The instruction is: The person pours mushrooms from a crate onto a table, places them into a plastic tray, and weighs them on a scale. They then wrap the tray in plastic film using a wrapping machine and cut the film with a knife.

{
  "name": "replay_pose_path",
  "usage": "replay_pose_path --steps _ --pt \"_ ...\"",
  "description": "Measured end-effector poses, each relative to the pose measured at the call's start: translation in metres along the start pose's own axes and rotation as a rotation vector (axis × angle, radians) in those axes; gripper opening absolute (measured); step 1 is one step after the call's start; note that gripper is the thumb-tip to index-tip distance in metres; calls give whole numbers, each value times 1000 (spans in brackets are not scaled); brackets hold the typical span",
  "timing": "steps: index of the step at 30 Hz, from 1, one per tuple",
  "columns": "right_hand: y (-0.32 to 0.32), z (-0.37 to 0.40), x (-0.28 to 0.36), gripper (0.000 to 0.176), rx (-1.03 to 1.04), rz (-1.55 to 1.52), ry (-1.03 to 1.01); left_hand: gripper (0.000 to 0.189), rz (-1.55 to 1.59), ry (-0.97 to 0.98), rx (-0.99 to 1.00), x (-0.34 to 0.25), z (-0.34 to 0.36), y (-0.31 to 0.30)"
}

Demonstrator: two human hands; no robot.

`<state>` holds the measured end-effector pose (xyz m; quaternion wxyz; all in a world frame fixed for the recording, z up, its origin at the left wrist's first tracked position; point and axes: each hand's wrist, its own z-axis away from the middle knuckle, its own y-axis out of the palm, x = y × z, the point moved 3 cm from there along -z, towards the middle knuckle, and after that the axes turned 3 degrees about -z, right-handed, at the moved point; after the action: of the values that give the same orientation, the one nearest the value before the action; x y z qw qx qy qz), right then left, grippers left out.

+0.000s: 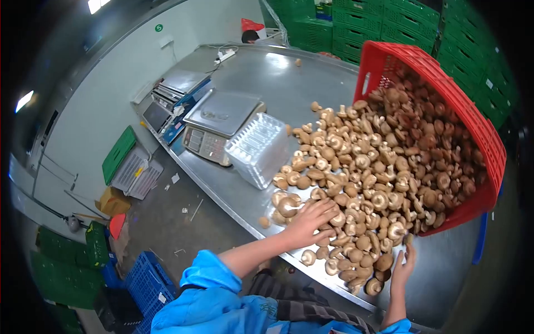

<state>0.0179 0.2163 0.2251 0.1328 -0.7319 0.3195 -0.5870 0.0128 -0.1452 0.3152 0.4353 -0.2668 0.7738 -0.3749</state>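
A large pile of brown shiitake mushrooms spreads over the metal table, spilling from a tipped red crate. My left hand rests on the near left side of the pile, fingers stretched and slightly spread over the caps. Beside its fingertips lies a group of larger mushrooms. My right hand is at the pile's near right edge, thumb and fingers apart, with a small mushroom right at the fingertips. Dark caps lie just left of that hand.
A stack of clear plastic trays stands left of the pile, against a weighing scale. Another scale sits behind it. A power strip lies on the table's far end. Green crates are stacked beyond; a blue crate is on the floor.
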Motion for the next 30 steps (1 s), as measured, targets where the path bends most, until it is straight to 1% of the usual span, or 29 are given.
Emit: replay_pose_path --steps 2,3,4,5,6,7,8,9,10,11,12,14,15,17,19,20,21,22,23,24,25,26,27,28,30 --pt "21 -8 55 24 -4 -112 -33 35 52 -30 -197 30 36 -39" --pt "36 -13 95 22 -12 -163 -46 31 60 -110 -307 48 54 -63" --pt "55 -16 156 21 126 -146 12 28 70 -186 -415 68 71 -88" --pt "86 -15 188 21 252 -192 31 28 97 -316 -491 96 87 -112" --pt "134 -11 197 22 344 -475 18 28 125 -445 -561 123 99 -132" --pt "179 -2 221 26 544 -819 234 32 133 -471 -590 143 102 -148" --pt "223 5 242 30 698 -922 315 35 144 -492 -621 165 97 -167" --pt "261 14 264 39 829 -821 507 38 163 -514 -655 187 88 -184" --pt "303 25 267 47 850 -800 708 45 185 -550 -637 208 73 -191" --pt "343 39 263 54 779 -870 925 51 209 -590 -608 226 55 -192" --pt "364 45 269 63 720 -765 964 57 227 -624 -569 242 43 -191" --pt "394 47 268 67 584 -765 1012 70 504 -810 -197 285 31 -168" --pt "409 42 262 68 551 -794 1015 77 620 -888 -1 303 22 -158" --pt "426 35 257 68 493 -850 1024 81 938 -978 136 325 33 -141" --pt "433 29 268 68 447 -888 1038 79 1185 -1006 243 325 47 -141" --pt "437 25 274 67 434 -901 1045 75 1277 -982 269 320 51 -148" --pt "447 23 278 70 451 -1010 1057 73 1304 -937 251 324 58 -147" --pt "447 25 277 70 437 -975 1056 72 1329 -888 230 329 61 -147" --pt "442 25 284 69 518 -912 1034 69 1341 -872 223 320 62 -160" --pt "437 29 287 69 589 -849 1020 68 1315 -866 224 328 71 -159" --pt "438 37 290 68 560 -914 988 67 1291 -856 232 336 80 -156" --pt "440 42 295 67 522 -979 956 66 1263 -890 211 334 87 -160" --pt "424 43 315 65 546 -1034 934 65 1235 -922 193 325 94 -170" --pt "434 52 299 65 497 -1081 943 64 1238 -899 153 317 99 -176" --pt "417 60 296 62 456 -1028 880 63 1271 -859 115 291 104 -185"
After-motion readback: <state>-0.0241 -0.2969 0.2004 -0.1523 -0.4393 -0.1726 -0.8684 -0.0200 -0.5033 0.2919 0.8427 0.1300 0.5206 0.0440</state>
